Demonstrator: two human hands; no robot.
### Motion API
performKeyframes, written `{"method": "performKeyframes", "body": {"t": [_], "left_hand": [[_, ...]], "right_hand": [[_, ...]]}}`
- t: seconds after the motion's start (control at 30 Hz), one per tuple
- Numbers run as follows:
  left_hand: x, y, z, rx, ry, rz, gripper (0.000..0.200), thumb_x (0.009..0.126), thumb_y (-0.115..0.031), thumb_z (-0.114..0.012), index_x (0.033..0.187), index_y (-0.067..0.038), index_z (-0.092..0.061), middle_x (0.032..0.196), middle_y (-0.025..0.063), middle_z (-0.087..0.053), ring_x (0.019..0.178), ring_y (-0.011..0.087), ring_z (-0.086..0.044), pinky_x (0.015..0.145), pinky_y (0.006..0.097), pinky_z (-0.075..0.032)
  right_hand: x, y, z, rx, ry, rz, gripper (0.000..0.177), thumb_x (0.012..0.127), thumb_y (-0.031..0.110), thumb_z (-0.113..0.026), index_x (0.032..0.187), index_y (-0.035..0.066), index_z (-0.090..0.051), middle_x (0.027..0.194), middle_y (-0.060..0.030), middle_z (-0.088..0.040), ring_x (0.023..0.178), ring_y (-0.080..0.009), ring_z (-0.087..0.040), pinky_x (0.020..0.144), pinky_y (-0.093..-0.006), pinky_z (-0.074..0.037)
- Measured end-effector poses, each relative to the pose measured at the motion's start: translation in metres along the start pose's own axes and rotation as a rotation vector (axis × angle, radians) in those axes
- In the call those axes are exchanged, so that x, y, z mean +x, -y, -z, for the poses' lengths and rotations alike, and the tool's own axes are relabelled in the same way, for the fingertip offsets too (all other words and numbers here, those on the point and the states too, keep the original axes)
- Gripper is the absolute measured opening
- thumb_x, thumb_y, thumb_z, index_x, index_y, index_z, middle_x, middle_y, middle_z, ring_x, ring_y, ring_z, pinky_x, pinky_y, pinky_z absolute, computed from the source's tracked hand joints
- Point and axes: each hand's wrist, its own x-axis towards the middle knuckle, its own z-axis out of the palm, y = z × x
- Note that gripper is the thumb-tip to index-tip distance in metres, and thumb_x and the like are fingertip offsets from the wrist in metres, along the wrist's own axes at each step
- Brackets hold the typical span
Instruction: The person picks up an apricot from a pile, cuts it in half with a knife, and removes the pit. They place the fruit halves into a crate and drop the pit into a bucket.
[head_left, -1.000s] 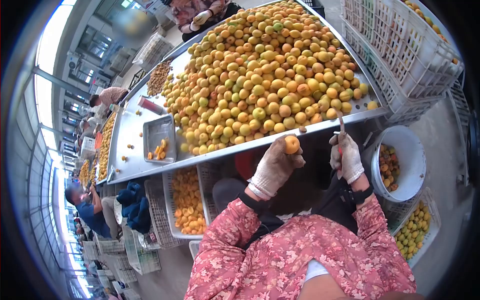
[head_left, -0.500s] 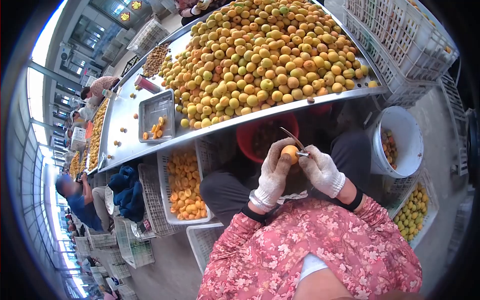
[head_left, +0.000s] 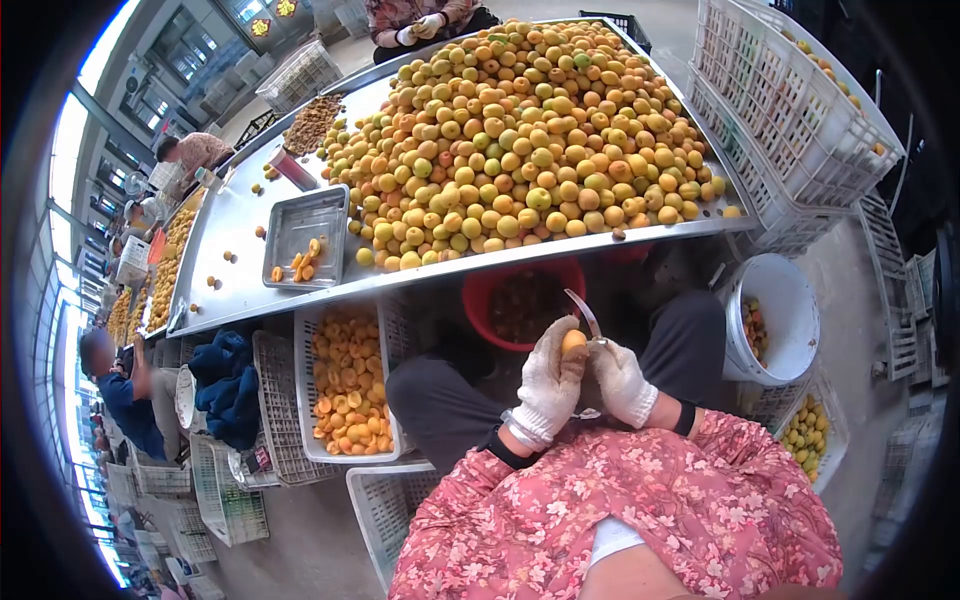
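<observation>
The left hand (head_left: 549,383)'s grip holds an apricot (head_left: 573,341); the right (head_left: 622,383)'s grips a knife (head_left: 584,313) above the red basin (head_left: 524,303).

One held fruit (head_left: 573,341), one knife (head_left: 586,314), one metal tray (head_left: 292,232)

Tray (head_left: 297,225) left of fruit pile (head_left: 515,145)

Glossy metal table (head_left: 215,300), smooth.
</observation>
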Motion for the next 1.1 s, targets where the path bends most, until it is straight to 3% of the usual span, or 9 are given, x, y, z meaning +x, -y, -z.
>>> {"method": "performKeyframes", "body": {"t": [0.1, 0.17, 0.23, 0.33, 0.4, 0.53, 0.93, 1.03, 1.1], "left_hand": [[0.003, 0.001, 0.008, 0.016, 0.023, -0.013, 0.037, 0.097, -0.023, -0.058, 0.126, -0.001, -0.054, 0.116, 0.0196, -0.063, 0.106, 0.0332, -0.063, 0.092, 0.0377, -0.049], [0.007, -0.002, 0.017, -0.139, 0.055, 0.001, 0.037, 0.100, -0.031, -0.053, 0.123, -0.003, -0.055, 0.110, 0.0136, -0.063, 0.098, 0.0254, -0.063, 0.087, 0.0347, -0.048], [0.011, -0.012, 0.023, -0.298, 0.013, 0.030, 0.039, 0.100, -0.037, -0.054, 0.121, -0.004, -0.056, 0.109, 0.0087, -0.062, 0.098, 0.0209, -0.060, 0.089, 0.0320, -0.046], [0.011, 0.000, 0.018, -0.799, -0.033, 0.160, 0.043, 0.099, -0.038, -0.057, 0.128, -0.006, -0.052, 0.110, 0.0073, -0.062, 0.102, 0.0197, -0.059, 0.093, 0.0332, -0.047], [0.010, -0.008, 0.023, -1.114, 0.027, 0.210, 0.048, 0.098, -0.035, -0.059, 0.135, -0.009, -0.045, 0.114, 0.0095, -0.060, 0.105, 0.0211, -0.059, 0.096, 0.0373, -0.049], [0.008, -0.001, 0.021, -1.155, 0.065, 0.125, 0.048, 0.098, -0.033, -0.059, 0.136, -0.009, -0.043, 0.119, 0.0117, -0.058, 0.108, 0.0242, -0.059, 0.098, 0.0392, -0.048], [0.006, -0.008, 0.018, -1.097, -0.036, 0.173, 0.056, 0.094, -0.032, -0.066, 0.136, -0.008, -0.038, 0.124, 0.0166, -0.056, 0.120, 0.0333, -0.056, 0.106, 0.0453, -0.042], [0.007, -0.012, 0.018, -1.035, -0.014, 0.161, 0.055, 0.095, -0.032, -0.064, 0.137, -0.008, -0.038, 0.123, 0.0163, -0.057, 0.119, 0.0319, -0.056, 0.105, 0.0431, -0.043], [0.006, -0.016, 0.016, -0.929, -0.024, 0.163, 0.055, 0.095, -0.034, -0.064, 0.137, -0.009, -0.040, 0.119, 0.0134, -0.060, 0.115, 0.0224, -0.058, 0.097, 0.0344, -0.048]], "right_hand": [[-0.001, 0.030, -0.002, -0.117, 0.015, -0.214, 0.030, 0.104, 0.036, -0.047, 0.100, 0.008, -0.059, 0.064, 0.0028, -0.052, 0.050, -0.0070, -0.047, 0.044, -0.0252, -0.038], [0.003, 0.053, 0.000, 0.354, 0.346, -0.665, 0.046, 0.100, 0.055, -0.044, 0.088, 0.012, -0.056, 0.050, 0.0044, -0.037, 0.035, -0.0107, -0.034, 0.036, -0.0286, -0.027], [0.008, 0.058, -0.003, 0.614, 0.551, -0.736, 0.052, 0.094, 0.064, -0.044, 0.083, 0.014, -0.054, 0.046, 0.0039, -0.034, 0.032, -0.0134, -0.033, 0.035, -0.0310, -0.026], [-0.002, 0.064, -0.019, 0.495, 0.622, -0.592, 0.045, 0.098, 0.056, -0.046, 0.089, 0.013, -0.056, 0.049, 0.0030, -0.040, 0.032, -0.0137, -0.034, 0.036, -0.0302, -0.031], [-0.004, 0.069, -0.023, -0.012, 0.300, -0.340, 0.029, 0.102, 0.037, -0.050, 0.095, 0.010, -0.058, 0.058, 0.0029, -0.047, 0.040, -0.0101, -0.042, 0.043, -0.0263, -0.038], [-0.006, 0.040, -0.011, -0.331, 0.243, -0.106, 0.012, 0.099, 0.016, -0.054, 0.099, 0.004, -0.057, 0.068, 0.0042, -0.053, 0.063, -0.0029, -0.047, 0.055, -0.0214, -0.039], [-0.010, 0.031, -0.007, -0.538, 0.262, -0.002, 0.015, 0.098, 0.017, -0.056, 0.098, 0.003, -0.056, 0.068, -0.0073, -0.060, 0.062, -0.0127, -0.056, 0.056, -0.0301, -0.043], [-0.010, 0.019, -0.007, -0.591, 0.247, 0.125, 0.015, 0.097, 0.017, -0.056, 0.098, 0.002, -0.056, 0.070, -0.0101, -0.062, 0.063, -0.0172, -0.060, 0.058, -0.0327, -0.046], [-0.010, 0.010, -0.008, -0.600, 0.224, 0.205, 0.015, 0.097, 0.017, -0.055, 0.098, 0.002, -0.055, 0.072, -0.0113, -0.063, 0.064, -0.0196, -0.062, 0.059, -0.0336, -0.047]]}}
